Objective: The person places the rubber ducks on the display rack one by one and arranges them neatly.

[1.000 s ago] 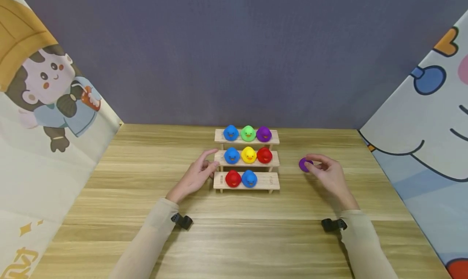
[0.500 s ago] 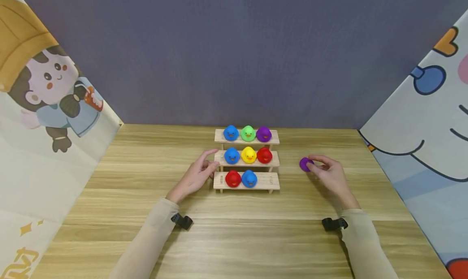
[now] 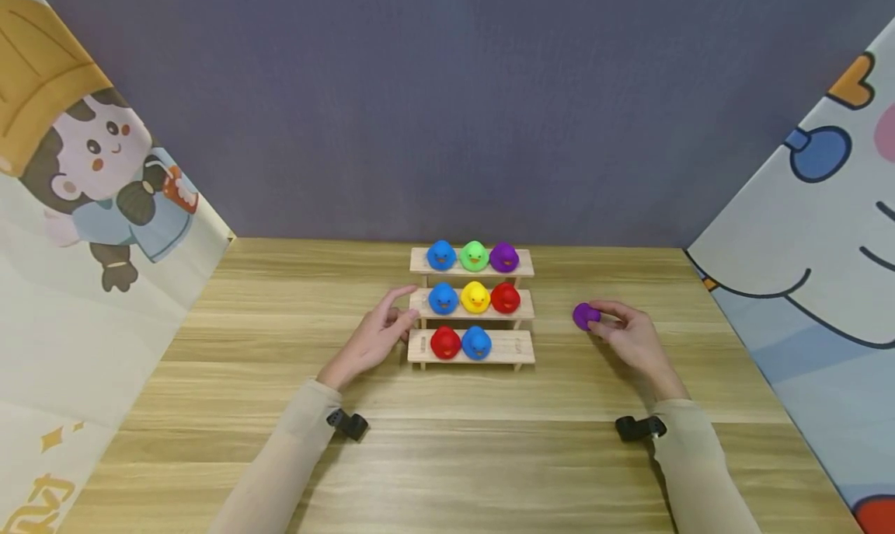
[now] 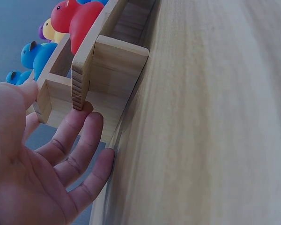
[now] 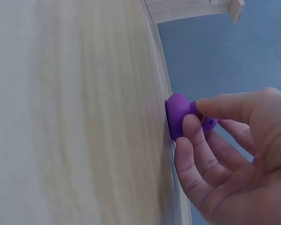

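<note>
On the right side of the table, my right hand [image 3: 635, 346] pinches a purple rubber duck [image 3: 583, 316] between thumb and fingers. In the right wrist view this purple duck [image 5: 179, 111] sits at the tabletop, its head partly covered by the fingers. My left hand [image 3: 370, 338] is at the left end of a three-tier wooden stand [image 3: 506, 353], fingers loosely extended. Its fingertips touch the board ends in the left wrist view. A red duck [image 3: 445, 343] and a blue duck [image 3: 477, 343] sit on the lowest tier, whose right end is bare.
The middle tier bears blue, yellow [image 3: 475, 297] and red ducks. Blue, green [image 3: 475, 256] and purple ducks stand on the top tier. A dark blue-grey panel [image 3: 447, 114] rises behind the table [image 3: 447, 456], with cartoon-printed panels at both sides.
The right hand shifts very slightly, with its fingers drawn to the right edge of the purple duck, showing more of it. The left hand stays where it was.
</note>
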Available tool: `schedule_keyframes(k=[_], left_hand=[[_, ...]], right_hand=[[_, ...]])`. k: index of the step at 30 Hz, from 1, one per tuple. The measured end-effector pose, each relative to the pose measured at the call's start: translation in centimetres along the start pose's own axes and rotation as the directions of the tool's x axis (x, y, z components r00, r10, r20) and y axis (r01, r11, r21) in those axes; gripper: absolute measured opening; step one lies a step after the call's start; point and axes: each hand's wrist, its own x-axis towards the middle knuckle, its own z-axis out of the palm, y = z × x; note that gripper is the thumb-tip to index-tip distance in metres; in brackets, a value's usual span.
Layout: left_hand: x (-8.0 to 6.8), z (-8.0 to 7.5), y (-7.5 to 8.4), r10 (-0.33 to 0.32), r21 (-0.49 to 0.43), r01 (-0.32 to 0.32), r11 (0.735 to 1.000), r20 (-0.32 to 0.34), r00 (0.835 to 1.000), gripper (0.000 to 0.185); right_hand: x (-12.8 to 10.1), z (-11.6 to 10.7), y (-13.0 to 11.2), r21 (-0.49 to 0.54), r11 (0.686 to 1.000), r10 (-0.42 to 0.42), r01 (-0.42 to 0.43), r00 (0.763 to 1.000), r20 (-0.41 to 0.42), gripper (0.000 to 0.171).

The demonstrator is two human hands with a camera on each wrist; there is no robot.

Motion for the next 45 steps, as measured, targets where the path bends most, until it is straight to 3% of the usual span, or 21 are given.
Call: schedule_keyframes(k=[24, 32, 45], left_hand=[[0.0, 0.0, 0.1, -0.006, 0.014, 0.007, 1.0, -0.003, 1.0, 0.052], [0.0, -0.1, -0.1, -0.007, 0.007, 0.007, 1.0, -0.005, 1.0, 0.052], [0.0, 0.0, 0.0, -0.004, 0.001, 0.004, 1.0, 0.002, 1.0, 0.053]], right_hand=[[-0.5, 0.3, -0.8, -0.104, 0.994, 0.011, -0.017, 0.998, -0.057, 0.049], [-0.8, 1.0, -0.9, -0.122, 0.992, -0.032, 0.022, 0.996, -0.085, 0.045], [-1.6, 1.5, -1.4, -0.128, 0.991, -0.054, 0.046, 0.997, -0.063, 0.046]])
